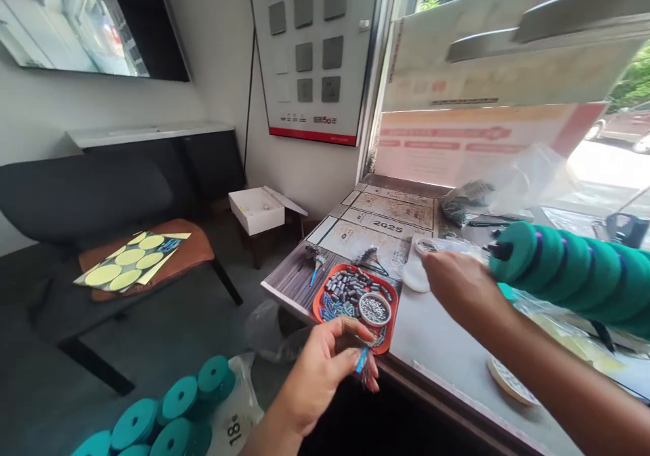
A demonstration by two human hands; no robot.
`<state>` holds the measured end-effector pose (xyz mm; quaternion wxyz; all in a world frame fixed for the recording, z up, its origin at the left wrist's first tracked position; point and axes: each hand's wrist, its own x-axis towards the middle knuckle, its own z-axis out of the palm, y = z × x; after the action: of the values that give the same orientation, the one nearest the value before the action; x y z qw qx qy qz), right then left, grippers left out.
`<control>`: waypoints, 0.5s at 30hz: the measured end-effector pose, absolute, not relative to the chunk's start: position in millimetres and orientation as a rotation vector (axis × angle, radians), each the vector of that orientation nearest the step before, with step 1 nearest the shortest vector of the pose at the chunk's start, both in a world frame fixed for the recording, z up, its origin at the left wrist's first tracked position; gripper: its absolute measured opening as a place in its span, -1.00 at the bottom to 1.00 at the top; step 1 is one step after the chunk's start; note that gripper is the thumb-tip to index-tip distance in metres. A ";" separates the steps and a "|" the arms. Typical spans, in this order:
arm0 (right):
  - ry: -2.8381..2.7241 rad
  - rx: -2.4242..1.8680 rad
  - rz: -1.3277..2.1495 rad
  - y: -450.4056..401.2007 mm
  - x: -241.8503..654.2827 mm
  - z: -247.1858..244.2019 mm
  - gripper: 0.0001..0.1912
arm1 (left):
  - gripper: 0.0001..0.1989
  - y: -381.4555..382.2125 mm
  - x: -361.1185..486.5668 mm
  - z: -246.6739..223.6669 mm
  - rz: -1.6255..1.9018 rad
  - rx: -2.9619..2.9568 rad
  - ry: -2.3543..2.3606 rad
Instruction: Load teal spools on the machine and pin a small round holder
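Observation:
Over the table's front edge, my left hand point(325, 364) pinches a small bright-blue piece point(362, 360) with thin strands hanging from it. Just beyond its fingers lies an orange-red tray point(393, 324) with dark cylindrical pieces point(350, 283), small blue pieces point(335, 307) and a round white cup point(374, 310) of tiny silvery bits. My right hand point(454, 280) is closed further back, beside a pale flat object point(415, 273). What its fingers grip is hidden behind the hand. Close to its wrist is a row of teal rolls point(579, 273).
Dark fishing-line-like tangles point(373, 259) and a blue-handled tool point(315, 270) lie behind the tray. A clear plastic bag point(518, 185) is by the window. More teal rolls point(177, 398) lie at lower left. A chair point(203, 246) holds a sheet of yellow circles point(129, 259).

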<state>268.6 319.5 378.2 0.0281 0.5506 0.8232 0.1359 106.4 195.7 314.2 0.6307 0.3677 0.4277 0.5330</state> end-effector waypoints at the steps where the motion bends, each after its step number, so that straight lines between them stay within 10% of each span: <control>1: 2.480 1.686 0.423 322.6 271.2 375.8 -0.80 | -0.81 191.4 108.9 310.4 1.220 0.810 0.965; 15: 2.385 1.625 0.500 322.0 267.9 371.2 -0.70 | -0.77 175.5 113.8 284.7 1.224 0.668 0.950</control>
<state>267.9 322.0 371.2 0.1059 0.5516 0.8097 0.1698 113.8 175.5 284.7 0.6647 0.2959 0.4208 0.5418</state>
